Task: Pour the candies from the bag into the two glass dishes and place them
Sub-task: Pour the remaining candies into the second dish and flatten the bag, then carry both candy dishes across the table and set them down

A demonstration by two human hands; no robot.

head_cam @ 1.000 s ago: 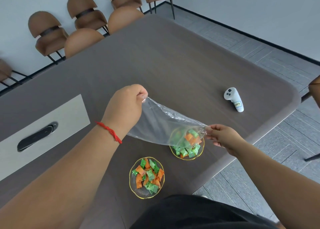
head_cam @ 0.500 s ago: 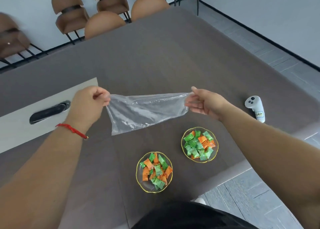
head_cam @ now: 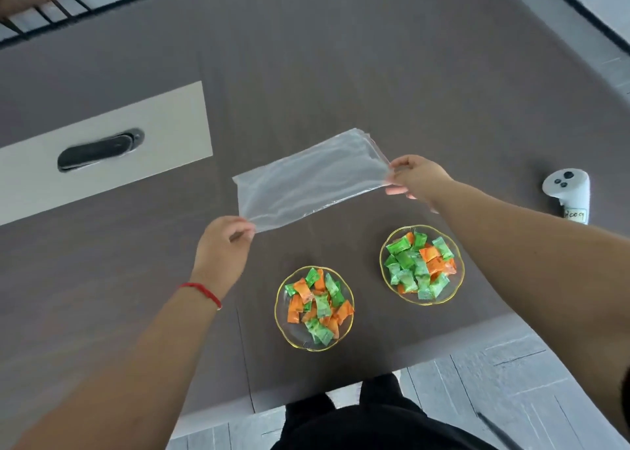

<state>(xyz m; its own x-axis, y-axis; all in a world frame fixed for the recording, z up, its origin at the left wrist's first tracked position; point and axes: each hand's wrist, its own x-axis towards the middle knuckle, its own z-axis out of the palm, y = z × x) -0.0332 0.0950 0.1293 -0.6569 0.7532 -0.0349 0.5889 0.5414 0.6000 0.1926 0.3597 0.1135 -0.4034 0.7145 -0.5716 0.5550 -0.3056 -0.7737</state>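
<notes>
An empty clear plastic bag [head_cam: 310,183] is stretched flat just over the dark table [head_cam: 341,74], beyond the dishes. My left hand [head_cam: 223,245] pinches its near left corner. My right hand [head_cam: 417,178] pinches its right edge. Two gold-rimmed glass dishes stand near the table's front edge. The left dish [head_cam: 280,316] and the right dish [head_cam: 458,272] each hold several green and orange wrapped candies.
A white controller [head_cam: 569,192] lies at the right of the table. A white panel [head_cam: 170,126] with a black handle-shaped object [head_cam: 99,149] is set into the table at the left. The table's front edge runs just below the dishes; grey floor lies beyond.
The bag has been carried away from over the right dish and lowered flat toward the table behind both dishes. My left hand came down and nearer; the camera tilted downward.
</notes>
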